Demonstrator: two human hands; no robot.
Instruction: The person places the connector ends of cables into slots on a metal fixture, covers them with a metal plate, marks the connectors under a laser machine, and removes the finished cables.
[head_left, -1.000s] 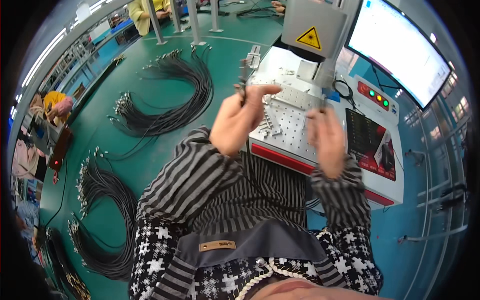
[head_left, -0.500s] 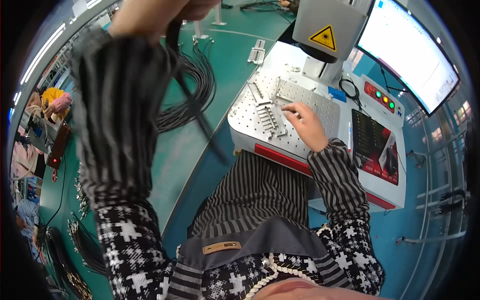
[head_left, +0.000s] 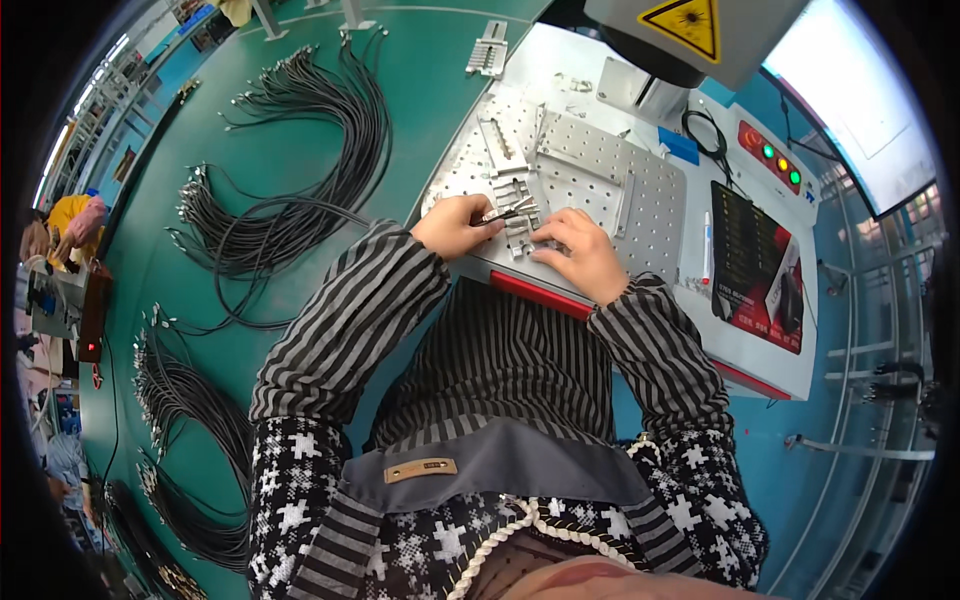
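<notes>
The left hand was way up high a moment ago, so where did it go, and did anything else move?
The left hand came down from high on the left to the perforated metal plate, pinching a black cable end at the small metal fixture. The right hand stayed on the plate beside the fixture. The cable bundles on the green table lie as before.

Bundles of black cables (head_left: 300,170) fan across a green surface (head_left: 420,60), with more cable bundles (head_left: 185,440) nearer the edge. A monitor (head_left: 850,110) stands beside a panel of coloured buttons (head_left: 770,160), a black mat (head_left: 755,265) and a blue block (head_left: 678,145).
</notes>
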